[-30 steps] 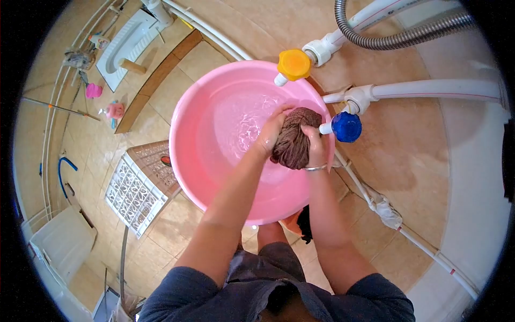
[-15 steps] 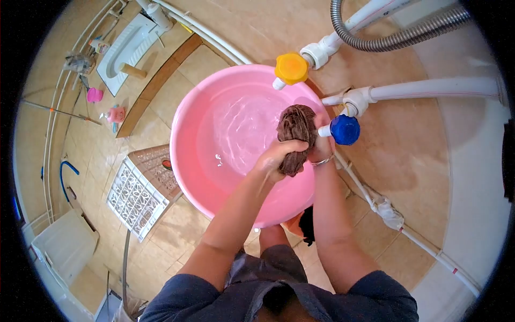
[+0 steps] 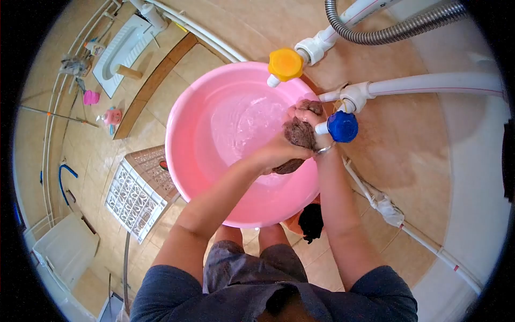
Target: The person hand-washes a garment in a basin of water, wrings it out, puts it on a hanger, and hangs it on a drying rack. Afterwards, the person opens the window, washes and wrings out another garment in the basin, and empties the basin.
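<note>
**Both my hands grip a wet brown cloth over a pink basin**

Nearest me are my dark shirt (image 3: 247, 303) and dark shorts (image 3: 249, 268), with my bare legs below. My forearms reach forward over a large round pink basin (image 3: 188, 134), which holds clear, rippled water (image 3: 238, 121).

The bunched brown cloth (image 3: 299, 134) is above the basin's right side, gathered between my hands and bulging out in several places. My left hand (image 3: 279, 153) is closed around its lower part, a dark end showing beneath my palm. My right hand (image 3: 315, 119) is closed on the upper part, fingers curled over it, with a silvery bracelet (image 3: 324, 148) at the wrist.

Just beside my right hand is a blue tap (image 3: 343, 126), its white spout pointing left. A yellow tap (image 3: 285, 64) is at the basin's far edge. Under the basin's near right side, something black (image 3: 310, 221) lies against something orange (image 3: 293, 222).

To the left, a white lattice-sided crate (image 3: 134, 199) is on the tiled floor. Farther off are a pink bottle (image 3: 112, 116) and a white squat toilet (image 3: 119, 56). At the upper right, a ribbed metal hose (image 3: 397, 33) curves along white pipes (image 3: 440, 85).
</note>
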Demonstrator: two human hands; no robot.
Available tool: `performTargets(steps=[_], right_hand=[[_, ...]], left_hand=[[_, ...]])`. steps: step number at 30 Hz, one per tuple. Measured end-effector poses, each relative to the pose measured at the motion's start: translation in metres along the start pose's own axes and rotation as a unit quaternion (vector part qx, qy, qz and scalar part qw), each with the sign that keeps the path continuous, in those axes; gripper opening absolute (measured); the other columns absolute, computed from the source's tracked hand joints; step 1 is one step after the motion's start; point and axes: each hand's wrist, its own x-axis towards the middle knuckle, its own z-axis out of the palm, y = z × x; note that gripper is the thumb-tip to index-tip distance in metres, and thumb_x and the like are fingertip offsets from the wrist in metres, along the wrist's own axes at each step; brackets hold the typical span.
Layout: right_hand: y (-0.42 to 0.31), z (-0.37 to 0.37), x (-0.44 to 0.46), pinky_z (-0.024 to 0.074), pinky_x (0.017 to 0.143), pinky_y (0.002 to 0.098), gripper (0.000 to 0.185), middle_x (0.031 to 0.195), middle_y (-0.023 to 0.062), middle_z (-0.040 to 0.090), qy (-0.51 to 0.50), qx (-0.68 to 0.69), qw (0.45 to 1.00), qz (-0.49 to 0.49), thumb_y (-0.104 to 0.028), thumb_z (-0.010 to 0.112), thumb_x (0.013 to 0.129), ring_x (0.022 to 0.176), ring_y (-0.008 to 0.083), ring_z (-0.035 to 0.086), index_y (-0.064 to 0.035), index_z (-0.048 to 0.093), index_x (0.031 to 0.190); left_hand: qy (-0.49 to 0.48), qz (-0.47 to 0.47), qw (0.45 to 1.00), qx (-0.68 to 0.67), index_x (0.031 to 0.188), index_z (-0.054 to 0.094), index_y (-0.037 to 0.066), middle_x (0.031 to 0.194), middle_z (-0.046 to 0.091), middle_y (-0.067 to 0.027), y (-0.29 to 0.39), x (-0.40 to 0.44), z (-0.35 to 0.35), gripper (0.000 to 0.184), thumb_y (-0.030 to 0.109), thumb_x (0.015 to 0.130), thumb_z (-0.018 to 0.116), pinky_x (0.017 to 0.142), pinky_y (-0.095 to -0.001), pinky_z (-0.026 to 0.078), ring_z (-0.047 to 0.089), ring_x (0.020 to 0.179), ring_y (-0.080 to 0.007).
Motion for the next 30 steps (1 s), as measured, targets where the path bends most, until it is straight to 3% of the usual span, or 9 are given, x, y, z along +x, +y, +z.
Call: performTargets(steps=[6,8,10,13,18,20,23,25,30], right_hand=[[-0.002,-0.004,0.007,0.0434,0.063,0.0256,0.014,0.071,0.0029,0.052,0.094,-0.392,0.913,-0.067,-0.010,0.062,0.067,0.067,0.0115,0.051,-0.0052,0.050,0.074],[0.000,0.002,-0.002,0.0426,0.061,0.0257,0.014,0.068,0.0028,0.053,0.108,-0.371,0.917,-0.100,-0.015,0.062,0.068,0.064,0.0130,0.051,-0.0035,0.054,0.071],[0.008,-0.007,-0.003,0.0422,0.062,0.0263,0.016,0.070,0.0033,0.056,0.130,-0.344,0.902,-0.227,-0.018,0.058,0.074,0.064,0.0148,0.052,-0.0022,0.057,0.075],[-0.004,-0.037,-0.038,0.0429,0.067,0.0267,0.022,0.086,0.0071,0.056,0.206,-0.518,0.805,-0.201,-0.019,0.054,0.078,0.076,0.0184,0.055,-0.0017,0.053,0.092],[-0.036,0.029,-0.089,0.0432,0.070,0.0281,0.041,0.097,0.0119,0.053,0.208,-0.208,0.897,-0.330,-0.026,0.059,0.075,0.083,0.0227,0.055,-0.0014,0.046,0.105],[-0.049,0.044,-0.087,0.0406,0.051,0.0212,0.037,0.074,0.0048,0.054,0.152,-0.610,0.646,-0.433,-0.020,0.062,0.072,0.057,0.0113,0.049,-0.0038,0.047,0.101],[-0.056,0.051,-0.085,0.0456,0.061,0.0319,0.047,0.088,0.0130,0.055,0.160,-0.680,0.625,-0.348,-0.028,0.067,0.067,0.074,0.0265,0.057,-0.0025,0.045,0.101],[-0.056,0.047,-0.082,0.0456,0.059,0.0330,0.045,0.086,0.0124,0.055,0.157,-0.683,0.615,-0.361,-0.027,0.066,0.067,0.072,0.0274,0.056,-0.0030,0.046,0.100],[-0.056,0.043,-0.081,0.0456,0.057,0.0336,0.043,0.084,0.0115,0.055,0.153,-0.683,0.611,-0.371,-0.026,0.066,0.067,0.070,0.0279,0.056,-0.0044,0.046,0.099]], left_hand=[[0.047,0.028,0.993,0.101,0.096,0.051,0.003,0.083,0.056,-0.0056,-0.020,0.025,-0.013,0.039,0.008,0.060,0.067,0.065,-0.0259,0.045,0.054,0.073,-0.0137],[0.072,0.010,0.990,0.120,0.095,0.052,0.003,0.081,0.057,-0.0059,-0.023,0.020,-0.013,0.039,0.007,0.060,0.067,0.064,-0.0260,0.045,0.055,0.071,-0.0141],[0.051,0.065,0.997,-0.009,0.095,0.052,0.003,0.077,0.057,-0.0065,-0.025,0.017,-0.015,0.038,0.011,0.061,0.067,0.059,-0.0256,0.045,0.055,0.067,-0.0144],[0.083,0.050,0.985,-0.143,0.093,0.052,0.003,0.075,0.057,-0.0065,-0.011,0.009,-0.013,0.036,0.018,0.063,0.065,0.052,-0.0261,0.044,0.054,0.063,-0.0143],[0.120,0.033,0.963,-0.239,0.094,0.052,0.005,0.075,0.056,-0.0047,0.000,0.014,0.004,0.029,0.017,0.069,0.062,0.048,-0.0261,0.042,0.052,0.060,-0.0133],[0.126,0.076,0.948,-0.283,0.093,0.052,0.006,0.074,0.056,-0.0041,-0.005,0.027,0.015,0.028,0.018,0.070,0.062,0.047,-0.0265,0.042,0.052,0.060,-0.0133],[0.107,0.129,0.925,-0.340,0.093,0.052,0.007,0.074,0.055,-0.0027,-0.008,0.036,0.019,0.027,0.019,0.071,0.061,0.045,-0.0268,0.042,0.052,0.059,-0.0134],[0.097,0.100,0.937,-0.321,0.102,0.047,0.004,0.088,0.056,-0.0068,-0.008,0.036,0.021,0.033,0.022,0.076,0.056,0.069,-0.0287,0.046,0.056,0.078,-0.0161],[0.110,0.102,0.922,-0.356,0.098,0.049,0.006,0.083,0.056,-0.0050,-0.006,0.039,0.027,0.030,0.020,0.074,0.058,0.061,-0.0273,0.045,0.055,0.071,-0.0148]])
